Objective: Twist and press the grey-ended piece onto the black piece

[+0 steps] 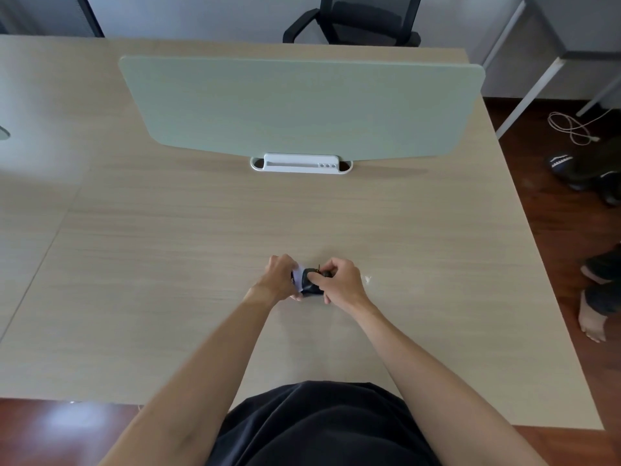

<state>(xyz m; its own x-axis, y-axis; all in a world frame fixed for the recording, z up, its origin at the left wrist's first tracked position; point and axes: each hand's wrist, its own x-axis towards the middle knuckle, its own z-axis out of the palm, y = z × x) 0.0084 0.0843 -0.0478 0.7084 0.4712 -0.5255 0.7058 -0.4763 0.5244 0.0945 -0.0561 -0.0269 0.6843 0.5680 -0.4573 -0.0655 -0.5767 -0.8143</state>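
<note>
We see left hand [277,279] and right hand [339,280] at frame centre, both grips clamped on small dark object [311,283] with white part, just above table [201,230]. Green divider panel [302,105] stands beyond, upper centre.

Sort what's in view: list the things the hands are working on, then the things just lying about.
In hand:
- small black object, held by left hand and right hand
- white piece on it

Lying about:
- green divider panel
- white bracket
- office chair
- white cable
- slippers
</note>
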